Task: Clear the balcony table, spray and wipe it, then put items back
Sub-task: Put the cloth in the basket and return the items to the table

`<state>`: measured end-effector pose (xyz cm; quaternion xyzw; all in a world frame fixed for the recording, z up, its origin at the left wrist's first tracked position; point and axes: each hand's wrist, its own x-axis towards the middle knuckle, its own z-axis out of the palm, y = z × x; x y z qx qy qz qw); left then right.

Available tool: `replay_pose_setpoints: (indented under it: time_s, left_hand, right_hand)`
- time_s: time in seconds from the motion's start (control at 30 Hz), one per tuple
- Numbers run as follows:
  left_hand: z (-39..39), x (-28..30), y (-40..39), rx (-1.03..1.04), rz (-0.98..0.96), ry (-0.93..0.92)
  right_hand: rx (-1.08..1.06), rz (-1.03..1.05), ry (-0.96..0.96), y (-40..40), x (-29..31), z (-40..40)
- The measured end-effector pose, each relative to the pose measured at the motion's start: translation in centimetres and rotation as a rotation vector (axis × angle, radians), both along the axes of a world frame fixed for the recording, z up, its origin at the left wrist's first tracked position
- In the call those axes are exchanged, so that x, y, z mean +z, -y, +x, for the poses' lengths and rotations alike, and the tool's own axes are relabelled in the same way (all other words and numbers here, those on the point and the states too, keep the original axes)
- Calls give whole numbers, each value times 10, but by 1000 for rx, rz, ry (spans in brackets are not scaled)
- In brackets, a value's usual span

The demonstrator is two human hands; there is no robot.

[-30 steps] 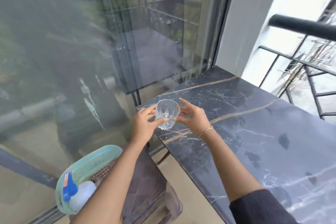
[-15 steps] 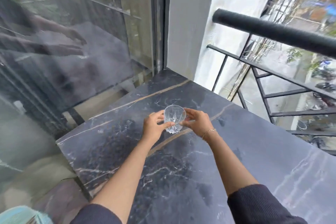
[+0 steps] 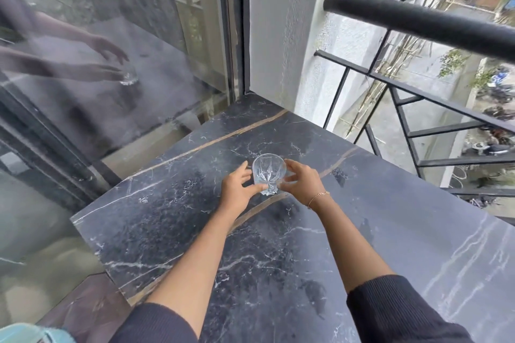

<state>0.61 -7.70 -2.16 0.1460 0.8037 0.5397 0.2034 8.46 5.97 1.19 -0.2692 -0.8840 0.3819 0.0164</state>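
Note:
A clear cut-crystal glass (image 3: 269, 172) stands upright near the middle of the black marble balcony table (image 3: 390, 231). My left hand (image 3: 239, 189) holds its left side, thumb against the base and fingers spread up the wall. My right hand (image 3: 302, 181) curls round the right side, a thin bracelet on its wrist. Nothing else is on the tabletop in view.
A glass sliding door (image 3: 111, 64) runs along the table's left side and mirrors my arms. A white wall (image 3: 281, 36) closes the far end. The black railing (image 3: 418, 19) borders the right. A teal basket (image 3: 25, 334) sits on a low brown surface (image 3: 83, 306) at bottom left.
My view has swung right, away from the basket. Both hands have carried the glass from the table's near-left corner to the middle of the table and lowered it.

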Motion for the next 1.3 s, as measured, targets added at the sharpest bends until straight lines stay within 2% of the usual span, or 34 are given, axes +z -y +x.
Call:
replay_pose_setpoints:
  time_s: [0.13,0.23,0.33,0.43,0.6,0.7,0.87,0.97,1.07,1.2,1.3]
  left_hand:
    - [18,11,33,124,99,16]
    - [37,13,81,221,151,-16]
    - [60,10,157,330,126,-104]
    - [88,5,246,478,71,-232]
    - [138,-14,396,603,-193,-338]
    - [172,-28,469,656,-308,-354]
    - [227,-62,545,602,-557,-305]
    - [242,-82,567,393,-698,-80]
    - [243,-96,574,219,-744,94]
    - [238,-111,564,185,-769,81]
    - [231,-118,560,237,-806,8]
  right_hand:
    - [-165,112,-138,41,10,10]
    - [-188,65,-276,95,17,13]
    - [-77,-21,-347,173,16,15]
    - [46,-93,-332,264,6,22]
    - [259,-171,-246,406,-30,48]
    - [470,-145,-98,468,-59,68]
    - [845,91,262,518,-99,95]
    - [1000,101,336,534,-121,107]
    - [1058,164,372,542,-138,112]
    - [1000,240,366,547,-157,113]
    - [995,259,352,544,-160,110]
